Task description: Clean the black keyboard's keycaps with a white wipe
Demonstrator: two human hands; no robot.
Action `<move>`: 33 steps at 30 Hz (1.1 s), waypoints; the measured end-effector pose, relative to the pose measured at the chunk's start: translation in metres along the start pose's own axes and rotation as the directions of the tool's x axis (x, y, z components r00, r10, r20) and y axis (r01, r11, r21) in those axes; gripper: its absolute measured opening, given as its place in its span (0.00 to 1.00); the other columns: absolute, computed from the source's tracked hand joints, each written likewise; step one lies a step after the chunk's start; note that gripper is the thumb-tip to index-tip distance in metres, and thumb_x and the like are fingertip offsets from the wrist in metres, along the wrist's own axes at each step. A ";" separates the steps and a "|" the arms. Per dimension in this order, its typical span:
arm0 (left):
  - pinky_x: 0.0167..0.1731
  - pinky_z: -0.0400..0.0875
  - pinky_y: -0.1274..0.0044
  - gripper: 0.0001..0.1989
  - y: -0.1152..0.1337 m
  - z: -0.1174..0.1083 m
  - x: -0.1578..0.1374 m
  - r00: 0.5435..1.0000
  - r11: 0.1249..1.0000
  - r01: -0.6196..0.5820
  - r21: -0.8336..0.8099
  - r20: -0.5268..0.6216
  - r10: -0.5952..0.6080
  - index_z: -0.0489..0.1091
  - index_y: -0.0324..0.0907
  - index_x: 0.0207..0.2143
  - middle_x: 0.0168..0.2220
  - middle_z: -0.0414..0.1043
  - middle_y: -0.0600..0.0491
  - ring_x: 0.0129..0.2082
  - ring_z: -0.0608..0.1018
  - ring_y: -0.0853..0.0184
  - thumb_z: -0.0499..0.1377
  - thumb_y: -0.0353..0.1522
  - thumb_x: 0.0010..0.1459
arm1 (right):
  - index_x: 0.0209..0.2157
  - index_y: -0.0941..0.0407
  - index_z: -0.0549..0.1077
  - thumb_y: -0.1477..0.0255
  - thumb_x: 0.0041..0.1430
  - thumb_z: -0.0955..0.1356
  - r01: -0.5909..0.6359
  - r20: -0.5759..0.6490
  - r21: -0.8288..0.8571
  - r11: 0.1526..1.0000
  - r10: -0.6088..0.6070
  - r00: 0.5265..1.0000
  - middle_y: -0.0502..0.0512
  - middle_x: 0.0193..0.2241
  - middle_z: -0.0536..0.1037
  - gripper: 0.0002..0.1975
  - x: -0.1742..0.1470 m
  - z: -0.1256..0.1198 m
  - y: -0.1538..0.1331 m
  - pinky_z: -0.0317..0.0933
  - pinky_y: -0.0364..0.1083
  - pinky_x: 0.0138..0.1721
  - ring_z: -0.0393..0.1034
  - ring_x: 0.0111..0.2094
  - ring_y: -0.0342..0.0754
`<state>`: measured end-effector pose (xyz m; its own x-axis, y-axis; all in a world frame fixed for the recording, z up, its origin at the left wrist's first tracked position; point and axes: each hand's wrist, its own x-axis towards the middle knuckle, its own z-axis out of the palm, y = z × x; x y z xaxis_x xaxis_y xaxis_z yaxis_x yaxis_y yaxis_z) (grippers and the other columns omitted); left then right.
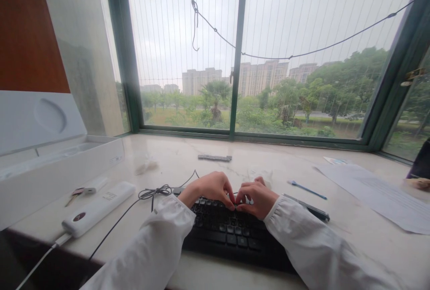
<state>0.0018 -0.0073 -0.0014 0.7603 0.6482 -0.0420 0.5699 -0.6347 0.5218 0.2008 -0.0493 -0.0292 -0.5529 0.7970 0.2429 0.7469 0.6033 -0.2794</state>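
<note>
A black keyboard (215, 236) lies on the pale marble sill, and both hands are over its upper middle keys. My left hand (215, 188) bends down from the left with thumb and fingertips pinched together at the keys. Facing it, my right hand (255, 198) is also pinched, its fingertips almost meeting those of the left. Whatever sits between the fingertips is too small and covered to make out. Some keys in the lower middle look different from their neighbours. A black cable (155, 192), tied in a bundle, rests left of the keyboard.
On the left stand an open white box (83, 157), a white power bank (99, 209) with a cable, and keys (79, 192). Behind the keyboard lies a small grey strip (215, 158). A thin blue tool (308, 189), a dark bar (311, 209) and paper sheets (372, 193) are at right.
</note>
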 end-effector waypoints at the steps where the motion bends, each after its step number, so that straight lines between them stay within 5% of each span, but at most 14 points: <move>1: 0.21 0.53 0.80 0.21 -0.001 0.000 0.000 1.000 1.000 0.007 -0.013 0.005 -0.007 0.81 0.45 0.34 0.19 0.64 0.61 0.20 0.63 0.75 0.69 0.46 0.37 | 0.28 0.52 0.79 0.67 0.46 0.75 -0.007 -0.004 0.009 1.000 0.007 1.000 0.49 0.27 0.79 0.06 0.000 0.001 0.000 0.50 0.50 0.43 0.69 0.27 0.42; 13: 0.25 0.55 0.79 0.22 -0.004 0.005 0.001 0.984 0.972 0.178 -0.154 0.035 -0.175 0.81 0.45 0.33 0.20 0.69 0.60 0.24 0.66 0.72 0.70 0.46 0.33 | 0.26 0.54 0.81 0.62 0.46 0.72 -0.337 0.055 0.151 0.929 0.333 0.941 0.51 0.23 0.79 0.10 0.002 0.004 -0.003 0.56 0.47 0.36 0.70 0.28 0.46; 21: 0.24 0.54 0.78 0.23 -0.005 0.010 0.005 0.955 0.939 0.294 -0.177 0.020 -0.295 0.80 0.42 0.31 0.20 0.66 0.59 0.23 0.65 0.73 0.70 0.46 0.32 | 0.28 0.53 0.81 0.63 0.44 0.73 -0.437 0.135 0.228 0.870 0.417 0.899 0.51 0.26 0.81 0.10 0.003 0.005 -0.003 0.57 0.44 0.31 0.71 0.30 0.46; 33: 0.24 0.51 0.77 0.23 0.001 0.009 0.019 0.925 0.928 0.368 -0.059 0.123 -0.359 0.61 0.43 0.23 0.18 0.57 0.64 0.21 0.59 0.73 0.71 0.41 0.29 | 0.25 0.51 0.78 0.67 0.41 0.73 -0.601 0.152 0.148 0.785 0.583 0.798 0.48 0.27 0.80 0.06 0.013 0.010 -0.010 0.58 0.45 0.34 0.72 0.35 0.49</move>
<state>0.0198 0.0008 -0.0090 0.5374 0.7759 -0.3306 0.7901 -0.3261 0.5190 0.1822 -0.0451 -0.0322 -0.0626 0.9919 -0.1103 0.8642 -0.0014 -0.5032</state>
